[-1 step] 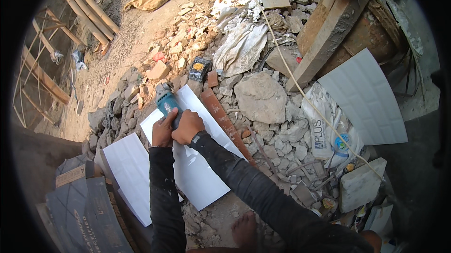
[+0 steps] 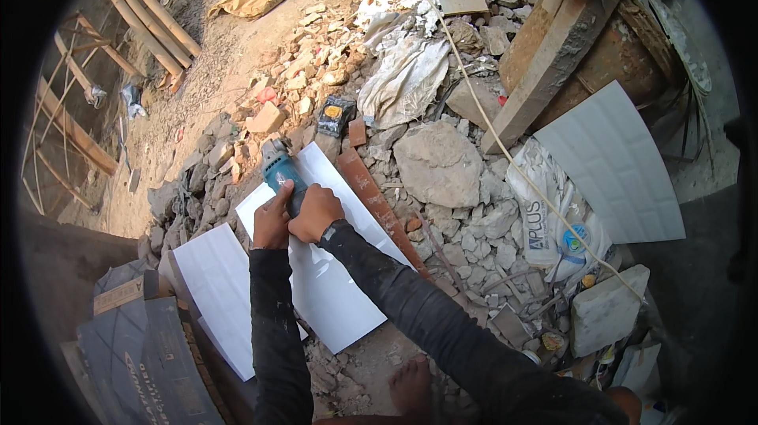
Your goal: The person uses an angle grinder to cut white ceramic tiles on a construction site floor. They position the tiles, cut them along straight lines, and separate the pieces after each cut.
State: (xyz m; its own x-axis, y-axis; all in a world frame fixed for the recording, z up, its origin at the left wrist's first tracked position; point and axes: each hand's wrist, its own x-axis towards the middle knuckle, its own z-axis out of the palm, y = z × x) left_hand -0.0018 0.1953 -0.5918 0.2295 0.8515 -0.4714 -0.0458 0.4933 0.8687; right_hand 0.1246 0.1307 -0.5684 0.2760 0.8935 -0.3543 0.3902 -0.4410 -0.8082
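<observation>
Both of my hands are closed around a teal angle grinder [image 2: 278,171], whose metal head points away from me. My left hand [image 2: 271,220] grips the left side of its body, the thumb lying along the top. Wrapped round the rear part from the right is my right hand [image 2: 317,212]. Beneath the tool lies a glossy white tile [image 2: 341,299], partly covered by my hands and forearms. The grinder's head is at the tile's far end; its disc is hidden, so contact cannot be made out. Another white tile [image 2: 212,271] lies left of my left forearm.
A reddish-brown bar [image 2: 375,200] runs along the tile's right side. Broken concrete [image 2: 438,164] and rubble spread beyond. Grey cartons [image 2: 150,354] stand at the lower left. A wooden post [image 2: 553,62], a pale patterned panel [image 2: 612,164] and a thin cord [image 2: 517,164] are at the right.
</observation>
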